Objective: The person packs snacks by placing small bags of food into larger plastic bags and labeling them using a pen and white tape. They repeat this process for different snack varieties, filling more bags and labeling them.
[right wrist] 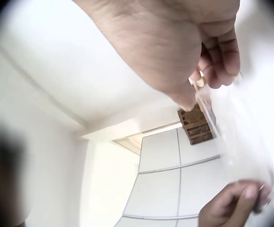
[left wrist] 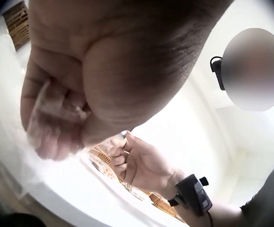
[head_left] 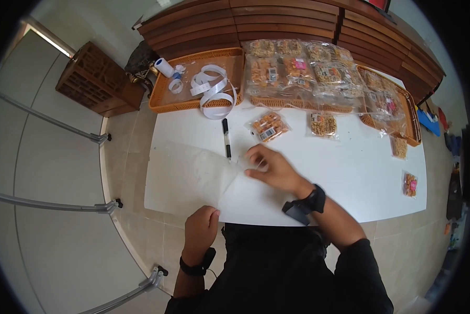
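A large clear plastic bag point(head_left: 193, 170) spreads over the left part of the white table. My left hand point(head_left: 201, 227) pinches its near edge at the front of the table, and crumpled film shows among the fingers in the left wrist view. My right hand point(head_left: 276, 170) is at the bag's right edge, fingers curled with thumb and forefinger apart. Film runs from the left hand up to the right hand's fingers point(right wrist: 217, 78) in the right wrist view. Just beyond the bag lies a black and white marker pen point(head_left: 226, 138).
Wicker trays point(head_left: 159, 107) line the table's far side, one with white ribbon point(head_left: 216, 97) and a white roll point(head_left: 164, 68). Bagged snacks point(head_left: 303, 73) are piled on others. Loose snack packs point(head_left: 270, 126) lie on the white table point(head_left: 344, 183). Grey panels point(head_left: 46, 157) stand left.
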The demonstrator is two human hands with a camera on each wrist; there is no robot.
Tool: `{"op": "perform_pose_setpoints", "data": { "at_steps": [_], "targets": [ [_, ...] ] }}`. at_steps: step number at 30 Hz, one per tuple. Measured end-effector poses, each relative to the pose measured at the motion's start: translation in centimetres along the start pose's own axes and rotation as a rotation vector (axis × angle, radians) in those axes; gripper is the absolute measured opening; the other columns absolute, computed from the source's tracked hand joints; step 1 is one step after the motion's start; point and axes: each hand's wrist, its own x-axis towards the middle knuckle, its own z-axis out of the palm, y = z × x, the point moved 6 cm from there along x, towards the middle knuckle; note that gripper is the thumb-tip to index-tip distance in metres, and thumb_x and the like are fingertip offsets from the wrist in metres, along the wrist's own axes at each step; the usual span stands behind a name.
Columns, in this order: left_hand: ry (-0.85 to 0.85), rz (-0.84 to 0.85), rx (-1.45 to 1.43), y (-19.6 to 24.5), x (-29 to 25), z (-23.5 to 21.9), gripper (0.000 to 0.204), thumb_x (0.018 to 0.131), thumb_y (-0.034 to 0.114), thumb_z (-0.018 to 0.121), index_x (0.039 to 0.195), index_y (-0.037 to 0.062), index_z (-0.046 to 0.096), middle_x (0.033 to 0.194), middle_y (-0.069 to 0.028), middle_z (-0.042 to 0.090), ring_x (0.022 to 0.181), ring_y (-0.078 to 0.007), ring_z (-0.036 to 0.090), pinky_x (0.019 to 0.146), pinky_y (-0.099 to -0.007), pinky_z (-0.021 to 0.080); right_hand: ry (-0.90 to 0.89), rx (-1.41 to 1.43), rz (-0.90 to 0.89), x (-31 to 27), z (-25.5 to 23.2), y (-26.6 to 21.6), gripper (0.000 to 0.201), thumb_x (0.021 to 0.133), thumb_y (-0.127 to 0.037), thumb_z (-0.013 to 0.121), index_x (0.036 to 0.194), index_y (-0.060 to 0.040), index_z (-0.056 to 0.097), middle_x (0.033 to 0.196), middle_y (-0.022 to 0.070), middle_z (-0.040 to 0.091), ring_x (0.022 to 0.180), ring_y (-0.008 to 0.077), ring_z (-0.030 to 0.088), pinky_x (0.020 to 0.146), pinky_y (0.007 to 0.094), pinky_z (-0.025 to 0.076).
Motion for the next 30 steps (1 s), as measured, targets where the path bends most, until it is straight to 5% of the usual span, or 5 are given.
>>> {"op": "perform_pose_setpoints", "data": {
  "at_steps": [5,11,17,25,30],
  "targets": [
    [-0.028,-0.204,-0.382,-2.1,0.7,-1.2,0.016,0.098,0.011,0.057,0.091,-0.003,0.059,0.096,-0.0144,0.067,0.072,-0.0219,0.067,0.064,-0.0328,0.054,0.089,-1.086,-0.229,3.0,-5.0,1.3,0.06,0.073,-0.002,0.066,0.132,-0.0025,0.053,0.135,0.0201,0.052,0.128,0.0376,0.048,0.111,0.0468,0.037],
    [-0.101,-0.115,-0.625,-3.4,2.9,0.4,0.016,0.098,0.009,0.058,0.092,-0.0057,0.056,0.114,-0.0148,0.063,0.074,-0.0173,0.067,0.07,-0.0297,0.057,-0.176,-1.07,0.055,3.2,-5.1,0.0,0.059,0.077,-0.009,0.062,0.134,0.0006,0.052,0.122,0.0211,0.058,0.111,0.0367,0.058,0.101,0.0466,0.044],
    [-0.018,0.038,-0.32,0.5,3.9,-0.3,0.01,0.094,0.003,0.061,0.09,-0.0035,0.055,0.113,-0.0138,0.06,0.067,-0.0136,0.062,0.06,-0.0252,0.051,0.046,-1.086,-0.118,-3.9,-4.8,-0.1,0.058,0.074,-0.009,0.062,0.129,0.0071,0.053,0.113,0.0216,0.061,0.098,0.0359,0.061,0.088,0.0445,0.051],
    [-0.015,0.187,-0.143,8.7,5.0,1.0,0.013,0.093,0.008,0.062,0.087,-0.0011,0.055,0.091,-0.0114,0.056,0.062,-0.0205,0.053,0.059,-0.0325,0.044,0.358,-0.434,0.168,-8.9,-12.1,1.5,0.028,0.1,-0.012,0.05,0.123,0.0031,0.054,0.08,0.014,0.069,0.066,0.0295,0.069,0.06,0.0385,0.056],
    [-0.105,0.242,-0.259,12.9,5.1,4.4,0.016,0.097,0.01,0.057,0.086,-0.0014,0.054,0.11,-0.0135,0.059,0.074,-0.0243,0.059,0.07,-0.0321,0.048,0.441,0.774,0.357,-15.1,-11.8,0.6,0.029,0.105,-0.022,0.048,0.121,-0.0003,0.056,0.104,0.009,0.068,0.084,0.0127,0.069,0.073,0.0265,0.058]
  ]
}}
